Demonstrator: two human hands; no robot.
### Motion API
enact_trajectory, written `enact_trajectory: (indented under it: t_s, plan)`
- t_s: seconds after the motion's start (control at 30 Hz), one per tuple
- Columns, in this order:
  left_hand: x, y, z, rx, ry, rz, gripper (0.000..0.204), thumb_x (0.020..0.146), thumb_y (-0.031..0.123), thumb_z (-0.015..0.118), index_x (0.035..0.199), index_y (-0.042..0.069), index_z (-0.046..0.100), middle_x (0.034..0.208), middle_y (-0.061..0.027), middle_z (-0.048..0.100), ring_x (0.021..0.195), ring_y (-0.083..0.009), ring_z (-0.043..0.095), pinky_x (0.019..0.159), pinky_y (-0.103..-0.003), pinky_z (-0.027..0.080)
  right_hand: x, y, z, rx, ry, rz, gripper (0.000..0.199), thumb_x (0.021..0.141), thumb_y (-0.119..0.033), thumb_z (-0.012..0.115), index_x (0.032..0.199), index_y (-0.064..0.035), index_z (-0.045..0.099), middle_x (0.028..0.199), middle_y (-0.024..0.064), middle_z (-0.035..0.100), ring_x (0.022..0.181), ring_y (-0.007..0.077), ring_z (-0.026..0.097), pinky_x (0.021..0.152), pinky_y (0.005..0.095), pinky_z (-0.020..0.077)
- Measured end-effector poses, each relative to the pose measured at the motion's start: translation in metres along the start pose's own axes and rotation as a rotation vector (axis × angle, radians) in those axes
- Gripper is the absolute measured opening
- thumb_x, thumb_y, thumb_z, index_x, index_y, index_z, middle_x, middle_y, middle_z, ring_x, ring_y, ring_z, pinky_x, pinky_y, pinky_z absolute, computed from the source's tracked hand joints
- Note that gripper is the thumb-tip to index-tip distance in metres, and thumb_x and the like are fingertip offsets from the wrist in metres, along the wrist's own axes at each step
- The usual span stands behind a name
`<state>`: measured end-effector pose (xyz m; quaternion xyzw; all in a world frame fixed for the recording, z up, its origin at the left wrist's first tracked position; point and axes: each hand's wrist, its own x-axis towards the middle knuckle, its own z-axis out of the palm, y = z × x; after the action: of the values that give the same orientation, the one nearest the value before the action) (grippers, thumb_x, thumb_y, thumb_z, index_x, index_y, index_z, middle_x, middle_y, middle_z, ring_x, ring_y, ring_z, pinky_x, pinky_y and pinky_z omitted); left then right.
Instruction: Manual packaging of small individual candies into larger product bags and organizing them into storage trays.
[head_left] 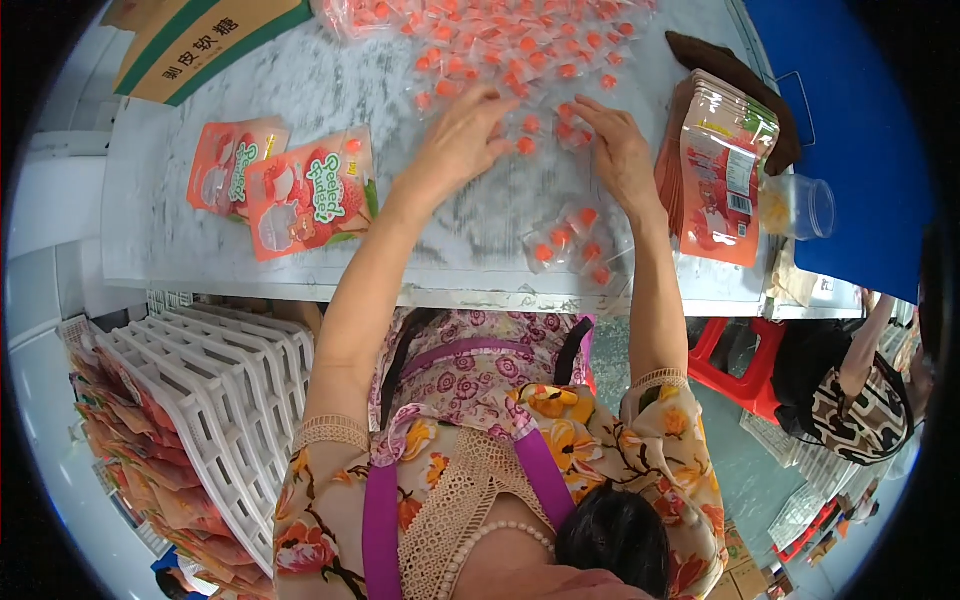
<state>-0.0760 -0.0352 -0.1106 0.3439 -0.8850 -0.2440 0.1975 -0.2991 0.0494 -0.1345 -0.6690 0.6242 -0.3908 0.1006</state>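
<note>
A heap of orange-red candies in small clear wrappers (530,45) covers the far middle of the table. My left hand (462,140) rests at the heap's near edge, fingers bent forward and thumb apart, with nothing visible in it. Across from it, my right hand (620,155) has its fingers stretched beside a few wrapped candies (572,130); its palm is hidden. Two loose candies (527,135) lie between the hands. Nearer me, a small group of wrapped candies (575,245) sits close to the table edge, left of my right forearm.
Two pink-red candy pouches (315,195) lie on the left, below a cardboard carton (215,45). At right are a stack of flat pouches (715,165), a brown cloth (735,75) and a tipped clear jar (798,207). White crates (215,390) stand lower left; a red stool (735,370) lower right.
</note>
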Motion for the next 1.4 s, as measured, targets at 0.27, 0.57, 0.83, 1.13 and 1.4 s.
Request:
enact_trajectory:
  t_s: [0.27, 0.57, 0.83, 1.13, 1.4]
  plan:
    - [-0.011, -0.015, -0.005, -0.117, -0.173, -0.118, 0.053, 0.073, 0.01, 0.077, 0.124, 0.009, 0.062, 0.109, -0.0123, 0.06, 0.093, -0.0244, 0.06, 0.081, -0.035, 0.049, -0.018, 0.015, -0.008, 0.215, -0.105, 0.099, 0.046, 0.083, 0.012, 0.043, 0.118, -0.0053, 0.066, 0.121, 0.0119, 0.065, 0.111, 0.0249, 0.06, 0.099, 0.0317, 0.0438]
    - [-0.016, -0.034, -0.005, -0.12, -0.124, -0.067, 0.036, 0.077, 0.008, 0.072, 0.112, 0.005, 0.067, 0.096, -0.0104, 0.062, 0.077, -0.0191, 0.063, 0.071, -0.032, 0.05, -0.027, 0.015, -0.016, 0.273, -0.049, 0.285, 0.032, 0.09, 0.003, 0.05, 0.117, -0.002, 0.066, 0.114, 0.0108, 0.068, 0.108, 0.0179, 0.062, 0.096, 0.0273, 0.0451]
    - [-0.026, -0.055, -0.018, -0.196, -0.147, -0.125, 0.023, 0.078, 0.0, 0.067, 0.102, 0.001, 0.068, 0.1, -0.0109, 0.063, 0.086, -0.0259, 0.065, 0.074, -0.036, 0.051, -0.026, 0.018, -0.015, 0.284, -0.077, 0.298, 0.035, 0.089, 0.006, 0.048, 0.118, -0.0028, 0.065, 0.114, 0.0105, 0.068, 0.105, 0.0173, 0.063, 0.093, 0.027, 0.0463]
    - [0.0, -0.011, -0.001, 0.162, 0.008, 0.146, 0.053, 0.076, 0.013, 0.074, 0.125, 0.002, 0.057, 0.118, -0.0192, 0.056, 0.107, -0.0357, 0.058, 0.092, -0.043, 0.047, -0.014, 0.015, -0.001, 0.178, -0.143, 0.132, 0.043, 0.086, 0.01, 0.045, 0.123, -0.0049, 0.061, 0.115, 0.0115, 0.065, 0.098, 0.0225, 0.063, 0.09, 0.0306, 0.0485]
    - [-0.03, 0.012, 0.012, -0.105, -0.231, -0.12, 0.059, 0.073, 0.016, 0.079, 0.125, 0.002, 0.054, 0.113, -0.0189, 0.053, 0.109, -0.0366, 0.054, 0.09, -0.042, 0.046, -0.018, -0.01, 0.007, 0.058, -0.272, -0.047, 0.049, 0.075, 0.012, 0.05, 0.12, -0.0047, 0.062, 0.12, 0.0136, 0.063, 0.106, 0.0342, 0.058, 0.092, 0.0397, 0.0479]
